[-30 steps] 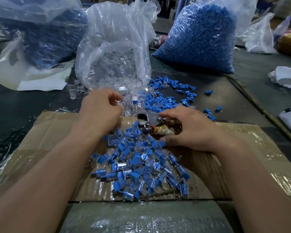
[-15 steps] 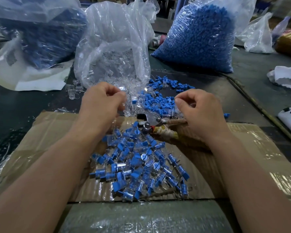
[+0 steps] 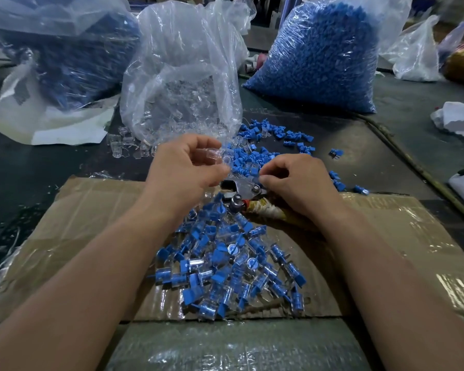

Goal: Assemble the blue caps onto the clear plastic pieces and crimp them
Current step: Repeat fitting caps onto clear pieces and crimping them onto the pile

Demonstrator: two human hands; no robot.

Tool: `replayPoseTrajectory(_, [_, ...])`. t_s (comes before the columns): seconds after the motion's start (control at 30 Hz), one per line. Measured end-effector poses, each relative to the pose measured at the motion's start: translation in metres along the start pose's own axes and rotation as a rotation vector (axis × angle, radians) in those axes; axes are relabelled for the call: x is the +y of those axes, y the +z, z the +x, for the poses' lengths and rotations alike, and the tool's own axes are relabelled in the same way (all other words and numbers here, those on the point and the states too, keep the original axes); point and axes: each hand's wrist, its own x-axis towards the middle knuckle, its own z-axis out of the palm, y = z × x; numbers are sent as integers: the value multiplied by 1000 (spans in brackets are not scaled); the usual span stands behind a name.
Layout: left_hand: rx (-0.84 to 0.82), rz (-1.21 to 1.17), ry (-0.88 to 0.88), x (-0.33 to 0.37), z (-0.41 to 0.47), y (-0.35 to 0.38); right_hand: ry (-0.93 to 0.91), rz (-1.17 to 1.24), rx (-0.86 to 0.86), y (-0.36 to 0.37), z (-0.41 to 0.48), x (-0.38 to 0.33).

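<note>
A small hand-assembly workshop: a bulk bag of blue caps (image 3: 322, 62) at upper right and a bag of clear pieces (image 3: 182, 103) at upper centre stand on a dark tabletop (image 3: 386, 145), while finished parts (image 3: 225, 263) and pliers (image 3: 241, 187) lie on taped cardboard (image 3: 91, 210) at centre.

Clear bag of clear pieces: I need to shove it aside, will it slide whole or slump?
Probably slumps: the clear bag is thin, crumpled film, only partly filled. Loose clear pieces already lie at its base, so more may spill. Likely light: small hollow-looking plastic parts.
</note>
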Motion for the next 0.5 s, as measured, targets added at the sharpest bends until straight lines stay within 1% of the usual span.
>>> replayPoseTrajectory(0.13, [-15, 14, 21, 1, 0, 0, 1, -25, 3, 1, 0, -1])
replayPoseTrajectory(0.27, [-12, -31, -14, 0, 1, -1, -2, -7, 23, 2, -1, -3])
replayPoseTrajectory(0.33, [2, -51, -36, 1, 1, -2, -26, -39, -29, 1, -1, -2])
replayPoseTrajectory(0.43, [11, -54, -46, 1, 1, -3, -124, -128, -185, 1, 0, -4])
replayPoseTrajectory(0.5, [8, -52, -44, 1, 1, -3, -116, -117, -197, 1, 1, -2])
